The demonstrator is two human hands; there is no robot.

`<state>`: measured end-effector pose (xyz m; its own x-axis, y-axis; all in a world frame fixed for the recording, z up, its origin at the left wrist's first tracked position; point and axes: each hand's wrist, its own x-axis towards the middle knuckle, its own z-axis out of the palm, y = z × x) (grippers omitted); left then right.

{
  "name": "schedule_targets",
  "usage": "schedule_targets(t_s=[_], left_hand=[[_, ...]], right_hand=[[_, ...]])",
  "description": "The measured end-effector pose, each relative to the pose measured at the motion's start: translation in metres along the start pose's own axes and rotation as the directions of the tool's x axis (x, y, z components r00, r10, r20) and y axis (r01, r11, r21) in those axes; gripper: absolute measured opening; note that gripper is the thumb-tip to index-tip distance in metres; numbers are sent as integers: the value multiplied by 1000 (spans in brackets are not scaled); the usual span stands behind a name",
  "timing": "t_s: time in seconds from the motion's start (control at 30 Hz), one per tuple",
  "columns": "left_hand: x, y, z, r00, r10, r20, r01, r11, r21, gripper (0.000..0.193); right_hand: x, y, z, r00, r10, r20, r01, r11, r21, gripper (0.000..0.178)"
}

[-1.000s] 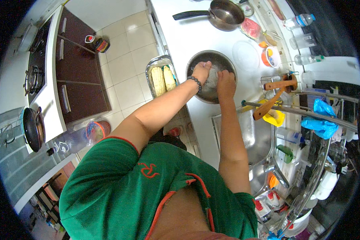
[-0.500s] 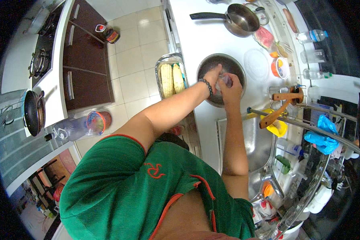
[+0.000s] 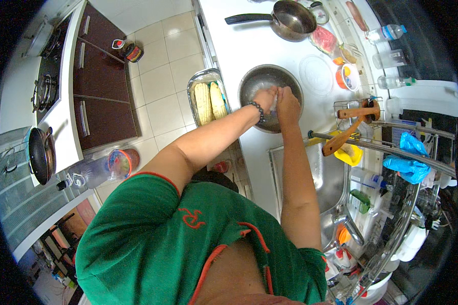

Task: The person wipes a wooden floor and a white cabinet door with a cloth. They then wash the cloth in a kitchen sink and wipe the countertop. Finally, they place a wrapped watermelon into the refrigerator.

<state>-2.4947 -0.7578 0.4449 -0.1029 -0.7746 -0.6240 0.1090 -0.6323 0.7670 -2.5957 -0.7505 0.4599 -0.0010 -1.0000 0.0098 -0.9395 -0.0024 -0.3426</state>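
Observation:
Both my hands are over a round metal bowl on the white counter. My left hand, with a dark bead bracelet at its wrist, is closed, its fingers curled at the bowl's middle. Right beside it, my right hand is also closed, with thumb and fingers pinched together. A thin, see-through whitish thing, resembling a plastic bag, shows between the two hands; most of it is hidden by the fingers. The bowl's interior looks wet or shiny, and its contents cannot be made out.
A saucepan stands at the counter's far end, by wrapped red food. Right of the bowl lies a clear round lid. Corn cobs in a tray are at the left; a sink and rack with wooden utensils are nearer right.
My hands have drawn closer together over the bowl, and my right fingers have closed into a pinch. Less of the see-through thing shows. The whole view has shifted slightly.

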Motion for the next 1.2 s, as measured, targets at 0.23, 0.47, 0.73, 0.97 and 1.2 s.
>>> schedule_targets(t_s=[0.23, 0.47, 0.73, 0.97, 1.2], left_hand=[[33, -21, -35, 984, 179, -7, -169, 915, -366, 19], [0, -4, -17, 995, -75, 65, 96, 891, -444, 26], [5, 4, -19, 901, -55, 430, 352, 672, -652, 29], [-18, 4, 7, 986, 97, 136, -19, 876, -482, 24], [-13, 22, 8, 997, 78, 18, -73, 978, -197, 26]], right_hand=[[-35, -17, 24, 965, -256, -49, 251, 963, -97, 39], [-7, 3, 10, 992, -7, 130, -53, 890, 452, 34], [-31, -31, -11, 980, 198, 21, -110, 448, 888, 25], [-34, -4, 1, 951, 43, -307, 89, 911, 403, 32], [-52, -17, -6, 938, 318, -135, 15, 353, 936, 30]])
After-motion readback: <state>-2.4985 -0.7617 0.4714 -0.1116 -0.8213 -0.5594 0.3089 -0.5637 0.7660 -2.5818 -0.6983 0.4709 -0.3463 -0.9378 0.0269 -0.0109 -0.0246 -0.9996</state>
